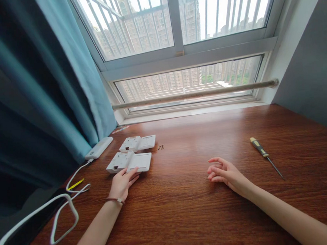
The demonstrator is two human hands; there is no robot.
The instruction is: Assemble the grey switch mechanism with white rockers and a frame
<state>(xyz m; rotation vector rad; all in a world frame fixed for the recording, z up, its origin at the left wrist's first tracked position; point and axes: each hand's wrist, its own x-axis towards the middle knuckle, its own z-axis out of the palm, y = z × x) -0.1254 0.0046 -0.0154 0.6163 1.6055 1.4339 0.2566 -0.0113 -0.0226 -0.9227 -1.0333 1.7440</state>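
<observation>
My left hand (123, 182) lies flat on the wooden desk (186, 210), fingers stretched out, fingertips touching the near edge of a white square switch cover (139, 162). A white switch base (118, 161) lies beside that cover on its left. A second white base (130, 144) and cover (146, 142) lie just behind them. My right hand (222, 172) rests on its side in the middle of the desk, fingers loosely extended toward the left, holding nothing. A screwdriver (263, 155) with a yellow and black handle lies to the right of that hand.
Two small screws (160, 147) lie right of the rear cover. A white power bank (99, 148) with a white cable (63, 208) sits at the desk's left edge by the blue curtain (51, 78). A window and a rail (195, 94) run along the back.
</observation>
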